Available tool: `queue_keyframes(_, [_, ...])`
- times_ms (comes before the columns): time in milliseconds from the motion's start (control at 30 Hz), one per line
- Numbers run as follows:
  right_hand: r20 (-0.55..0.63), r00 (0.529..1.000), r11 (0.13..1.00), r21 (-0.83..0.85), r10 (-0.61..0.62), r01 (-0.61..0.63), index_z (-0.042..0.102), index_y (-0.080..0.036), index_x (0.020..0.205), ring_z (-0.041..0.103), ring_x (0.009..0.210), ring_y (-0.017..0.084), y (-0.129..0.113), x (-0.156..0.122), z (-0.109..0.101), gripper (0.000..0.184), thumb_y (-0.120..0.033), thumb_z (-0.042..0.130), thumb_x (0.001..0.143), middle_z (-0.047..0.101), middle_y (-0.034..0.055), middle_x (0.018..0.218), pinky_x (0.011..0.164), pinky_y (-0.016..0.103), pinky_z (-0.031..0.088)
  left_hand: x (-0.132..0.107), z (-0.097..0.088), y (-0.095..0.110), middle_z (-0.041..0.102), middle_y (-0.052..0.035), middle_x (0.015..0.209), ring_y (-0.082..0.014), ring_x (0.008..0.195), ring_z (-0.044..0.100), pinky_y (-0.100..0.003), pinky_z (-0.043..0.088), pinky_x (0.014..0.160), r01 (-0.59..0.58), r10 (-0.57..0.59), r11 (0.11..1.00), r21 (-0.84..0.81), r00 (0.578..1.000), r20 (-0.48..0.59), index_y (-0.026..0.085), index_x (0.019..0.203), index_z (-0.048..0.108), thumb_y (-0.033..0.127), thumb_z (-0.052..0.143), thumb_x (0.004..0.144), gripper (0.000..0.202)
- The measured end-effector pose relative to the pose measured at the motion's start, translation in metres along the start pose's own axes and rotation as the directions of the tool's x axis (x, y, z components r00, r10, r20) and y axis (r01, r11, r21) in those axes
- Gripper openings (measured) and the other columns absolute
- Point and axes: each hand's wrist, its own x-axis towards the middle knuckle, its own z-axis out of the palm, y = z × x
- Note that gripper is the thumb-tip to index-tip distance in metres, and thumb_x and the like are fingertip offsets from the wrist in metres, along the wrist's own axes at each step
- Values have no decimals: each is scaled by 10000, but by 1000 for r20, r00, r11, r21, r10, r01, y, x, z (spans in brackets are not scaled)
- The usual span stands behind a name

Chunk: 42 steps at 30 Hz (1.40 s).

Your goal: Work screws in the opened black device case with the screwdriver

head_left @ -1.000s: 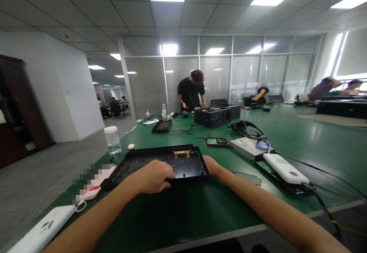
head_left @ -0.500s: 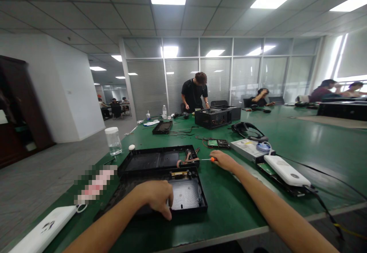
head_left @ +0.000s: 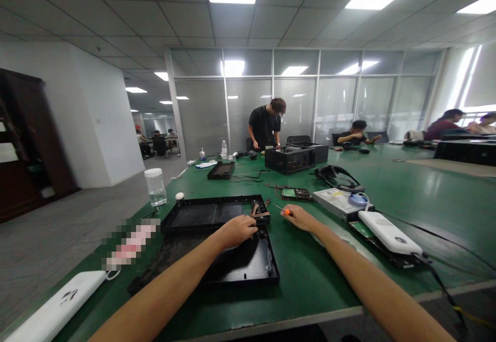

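Observation:
My right hand (head_left: 300, 218) is closed round the orange handle of a screwdriver (head_left: 287, 212), whose thin shaft points left, just above the green table. Over the far right corner of a shallow black plastic casing (head_left: 248, 267) is my left hand (head_left: 238, 230), its fingers bent together and hiding the small part there. What they pinch, if anything, I cannot make out. Behind this casing lies a second black casing half (head_left: 205, 214), open side up. Striped ribbon wires (head_left: 260, 210) curl at its right end.
A hard drive (head_left: 296, 193) and a silver drive box (head_left: 335, 200) lie to the right, near a white power bank (head_left: 389, 232). A clear jar (head_left: 156, 189) stands at left. Further back are a black computer case (head_left: 290, 157) and a person standing (head_left: 265, 125).
My left hand has moved from the near edge of the front casing to its far right corner. The screwdriver's shaft has swung to point more away from me. The view has shifted slightly.

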Motion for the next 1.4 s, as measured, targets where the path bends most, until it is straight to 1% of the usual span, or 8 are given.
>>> queue_keyframes(167, [-18, 1000, 1000, 21, 19, -19, 584, -163, 804, 526, 740, 170, 5, 1, 2, 306, -413, 409, 828, 589, 68, 812, 720, 297, 399, 1, -12, -3, 515, -59, 950, -178, 905, 460, -286, 380, 817, 91, -91, 988, -121, 996, 3, 157, 895, 511, 253, 567, 761, 174])
queue_keyframes(367, [-21, 998, 996, 69, 56, -54, 587, -157, 788, 522, 706, 158, 3, 3, 5, 340, -442, 406, 821, 590, 46, 772, 701, 288, 401, -7, -10, -10, 517, -39, 940, -161, 916, 458, -262, 372, 829, 91, -90, 962, -259, 996, 12, 169, 841, 552, 126, 555, 714, 135])
queue_keyframes(533, [-41, 994, 991, 97, 97, -92, 593, -156, 773, 517, 694, 164, 5, 3, 4, 360, -469, 417, 805, 592, 45, 733, 684, 288, 400, -6, -6, -8, 518, -35, 944, -152, 908, 463, -249, 371, 825, 72, -69, 972, -223, 997, 21, 201, 885, 609, 82, 491, 721, 234])
queue_keyframes(767, [-30, 994, 994, 55, 101, -99, 580, -147, 755, 513, 682, 156, 5, 2, 3, 374, -465, 392, 816, 590, 46, 746, 674, 280, 390, -3, -7, -3, 531, -34, 886, -154, 868, 472, -258, 384, 798, 55, -49, 987, -149, 998, 44, 209, 819, 631, 139, 507, 757, 156])
queue_keyframes(967, [-31, 995, 994, 48, 99, -98, 570, -145, 743, 514, 668, 151, 7, 1, 4, 399, -491, 382, 814, 587, 41, 732, 654, 267, 383, -4, -21, -3, 544, -62, 901, -143, 878, 486, -261, 393, 811, 159, -234, 934, -320, 949, -212, 149, 896, 588, 97, 363, 811, 246])
queue_keyframes(1133, [-27, 993, 993, 43, 112, -110, 559, -143, 717, 506, 647, 142, 8, 1, 6, 419, -504, 371, 813, 574, 32, 711, 635, 258, 381, -2, -26, 2, 575, -43, 832, -125, 768, 516, -241, 409, 741, 217, -297, 878, -426, 946, -132, 143, 932, 574, 209, 375, 856, 224])
queue_keyframes(1233, [-29, 993, 993, 36, 113, -112, 554, -145, 699, 498, 638, 140, 8, 2, 6, 417, -505, 374, 810, 564, 27, 684, 626, 256, 377, 1, -25, 12, 582, -45, 869, -135, 797, 523, -247, 402, 759, 188, -241, 879, -437, 968, -68, 157, 1008, 565, 324, 457, 835, 264])
queue_keyframes(1400, [-21, 992, 992, 24, 123, -122, 546, -150, 674, 478, 617, 135, 10, 3, 7, 401, -496, 389, 804, 534, 13, 636, 598, 248, 367, 7, -18, 33, 593, -39, 868, -126, 784, 535, -215, 405, 744, -18, 85, 814, -580, 993, 87, 188, 936, 633, 359, 597, 743, 261])
